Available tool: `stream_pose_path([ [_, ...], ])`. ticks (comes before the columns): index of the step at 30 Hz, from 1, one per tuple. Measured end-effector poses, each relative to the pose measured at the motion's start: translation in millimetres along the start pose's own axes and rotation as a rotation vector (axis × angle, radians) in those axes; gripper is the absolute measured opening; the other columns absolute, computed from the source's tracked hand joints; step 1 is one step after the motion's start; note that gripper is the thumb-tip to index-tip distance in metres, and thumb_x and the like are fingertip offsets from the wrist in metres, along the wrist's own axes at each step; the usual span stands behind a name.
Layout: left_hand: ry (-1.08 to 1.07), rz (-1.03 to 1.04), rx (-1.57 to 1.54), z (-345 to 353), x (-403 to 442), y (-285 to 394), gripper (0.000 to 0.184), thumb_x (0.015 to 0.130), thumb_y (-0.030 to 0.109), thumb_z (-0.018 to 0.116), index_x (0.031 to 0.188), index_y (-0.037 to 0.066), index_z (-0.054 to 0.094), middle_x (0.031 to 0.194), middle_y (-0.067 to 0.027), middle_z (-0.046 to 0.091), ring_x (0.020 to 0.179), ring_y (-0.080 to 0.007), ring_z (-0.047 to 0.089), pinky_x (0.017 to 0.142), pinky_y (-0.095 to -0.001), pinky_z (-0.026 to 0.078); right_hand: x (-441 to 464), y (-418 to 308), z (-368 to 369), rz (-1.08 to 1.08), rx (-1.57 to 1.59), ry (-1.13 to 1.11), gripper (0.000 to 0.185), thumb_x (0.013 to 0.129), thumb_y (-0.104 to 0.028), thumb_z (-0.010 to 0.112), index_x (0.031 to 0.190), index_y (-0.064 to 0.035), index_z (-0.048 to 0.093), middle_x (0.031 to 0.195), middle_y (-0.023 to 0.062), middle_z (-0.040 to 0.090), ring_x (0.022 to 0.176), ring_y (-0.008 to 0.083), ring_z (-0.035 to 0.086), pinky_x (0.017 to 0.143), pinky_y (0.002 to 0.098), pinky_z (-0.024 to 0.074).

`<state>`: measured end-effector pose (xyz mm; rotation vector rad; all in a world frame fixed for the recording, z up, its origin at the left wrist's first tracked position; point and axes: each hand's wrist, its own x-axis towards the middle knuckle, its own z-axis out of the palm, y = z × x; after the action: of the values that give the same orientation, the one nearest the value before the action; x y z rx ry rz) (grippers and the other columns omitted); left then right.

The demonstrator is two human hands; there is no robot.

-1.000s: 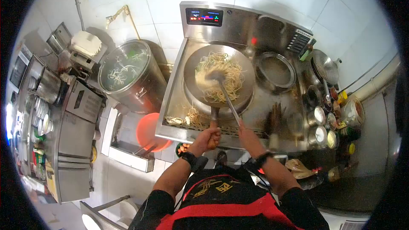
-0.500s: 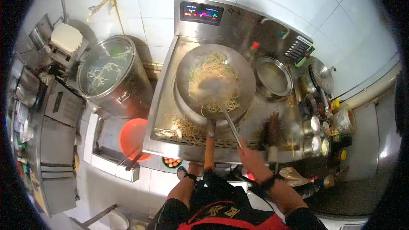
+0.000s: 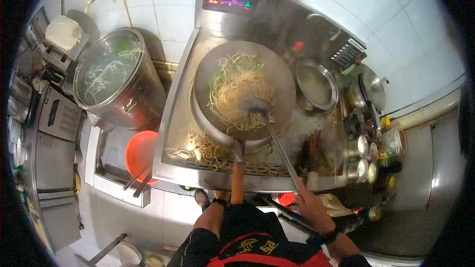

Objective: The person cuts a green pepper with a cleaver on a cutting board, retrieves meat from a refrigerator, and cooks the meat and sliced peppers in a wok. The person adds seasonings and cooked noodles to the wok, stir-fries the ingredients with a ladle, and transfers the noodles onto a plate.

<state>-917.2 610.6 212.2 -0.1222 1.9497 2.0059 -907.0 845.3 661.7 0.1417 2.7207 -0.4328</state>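
Observation:
My right hand point(image 3: 314, 211) grips the long metal handle of a ladle point(image 3: 283, 152), whose head rests among noodles point(image 3: 245, 89) with green strips. They lie in a large steel wok point(image 3: 207, 69) on the stove, blurred slightly by steam. The wok's wooden handle point(image 3: 237, 183) points toward my body, and no fingers show around it. Only a sliver of my left hand point(image 3: 222, 196) appears beside the handle's lower end, at the apron. Its fingers are hidden.
Loose noodles point(image 3: 205, 149) lie on the stove top left of the handle. A lidded steel pot point(image 3: 316, 86) sits right of the wok. Seasoning tins point(image 3: 362, 146) line the right side. A tall vat point(image 3: 143, 86) and a red basin point(image 3: 140, 153) are at the left.
My left hand has left the wok handle and dropped toward my body. My right hand has moved right and lower, and the ladle head has shifted through the noodles. The view has shifted.

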Motion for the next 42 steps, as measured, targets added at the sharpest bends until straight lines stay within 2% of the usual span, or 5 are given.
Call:
stream_pose_path([
  [14,-0.619,-0.558,-0.511,-84.8,-19.8,-28.1,0.052,0.1,0.041,0.036,0.121,-0.003,0.055,0.091,-0.0142,0.065,0.083,-0.0214,0.065,0.074,-0.0353,0.056,42.7,11.7,48.8,-0.114,0.034,0.022,0.065,0.093,-0.024,0.051,0.148,-0.0119,0.019,0.064,0.0244,0.057,0.059,0.0422,0.059,0.055,0.0508,0.0474],
  [17,-0.716,-0.868,-0.048,-67.1,-63.6,206.8,0.052,0.095,0.045,0.046,0.114,-0.003,0.056,0.113,-0.0202,0.062,0.107,-0.0333,0.06,0.095,-0.0437,0.046,44.5,13.8,3.8,-0.075,-0.185,0.001,0.066,0.093,-0.022,0.049,0.148,-0.0089,0.015,0.062,0.023,0.058,0.055,0.0405,0.059,0.052,0.0517,0.0477],
  [20,-0.653,-0.505,-1.031,-75.5,-82.9,272.6,0.05,0.098,0.043,0.043,0.12,-0.002,0.051,0.115,-0.0198,0.062,0.108,-0.0298,0.061,0.095,-0.0452,0.046,107.9,17.2,31.4,-0.098,0.014,0.186,0.064,0.094,-0.02,0.046,0.148,-0.0071,0.015,0.06,0.0206,0.06,0.054,0.0365,0.062,0.044,0.0513,0.0473],
  [28,-0.456,-0.582,-0.87,-2.5,-2.7,324.2,0.022,0.093,0.028,0.057,0.103,0.009,0.052,0.075,-0.0023,0.052,0.059,-0.0136,0.049,0.057,-0.0308,0.046,33.2,36.2,15.4,-0.154,-0.166,0.108,0.051,0.094,-0.018,0.043,0.141,-0.0026,0.03,0.073,0.0226,0.061,0.063,0.0434,0.061,0.057,0.0519,0.0475],
  [42,-0.306,-0.648,-0.972,0.8,-53.9,387.5,0.016,0.09,0.016,0.058,0.08,0.013,0.046,0.061,0.001,0.046,0.048,-0.0113,0.043,0.043,-0.0263,0.038,-8.9,62.8,-20.5,-0.14,-0.239,0.138,0.052,0.093,-0.024,0.048,0.143,-0.0171,0.034,0.064,0.0236,0.059,0.06,0.0433,0.06,0.056,0.0534,0.0484],
])
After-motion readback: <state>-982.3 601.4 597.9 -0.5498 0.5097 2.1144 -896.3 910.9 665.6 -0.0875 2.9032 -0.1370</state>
